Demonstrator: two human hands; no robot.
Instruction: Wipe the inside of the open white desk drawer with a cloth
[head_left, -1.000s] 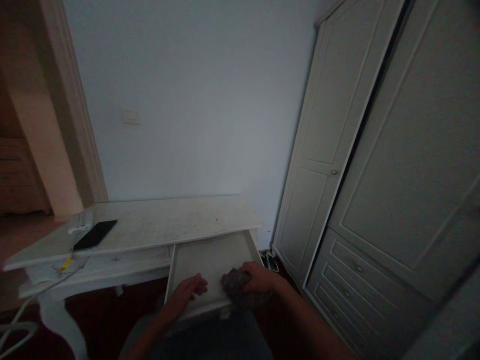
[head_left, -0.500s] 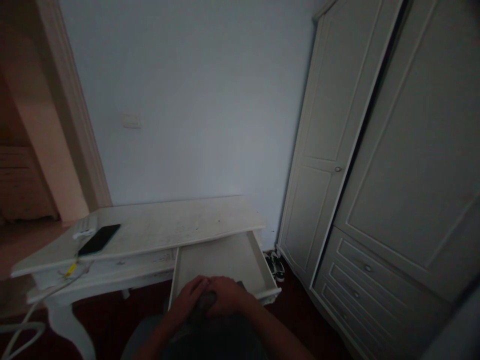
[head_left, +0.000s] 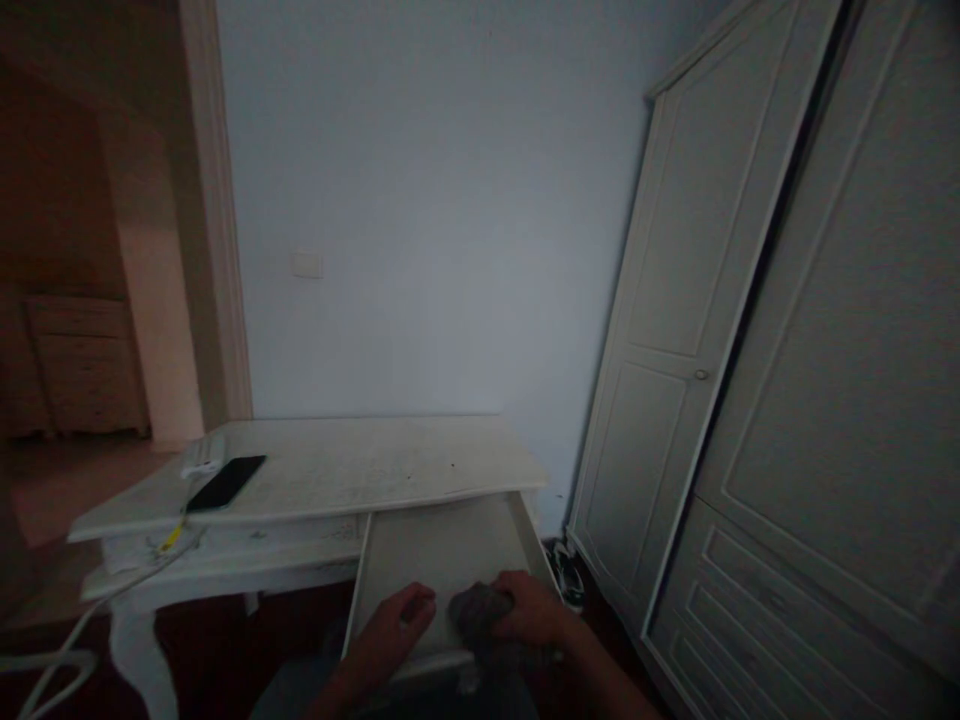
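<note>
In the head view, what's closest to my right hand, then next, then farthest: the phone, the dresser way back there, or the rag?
1. Rag: in your right hand.
2. Phone: on the desk, toward its left end.
3. Dresser: far left, in the background.

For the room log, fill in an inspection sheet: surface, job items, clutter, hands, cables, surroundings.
Surface: desk top white, with small dark marks.
Job items: grey cloth bunched over the drawer, which is pulled out.
Clutter: phone and a white item, too dim to identify, at the desk's left end.
Hands: right hand grips the cloth; left hand, fingers partly curled, holds nothing visible.
Cables: white cable looped at lower left; its far connection is unclear.
Surroundings: wall behind, wardrobe right, shoes on the floor beside it.
</note>
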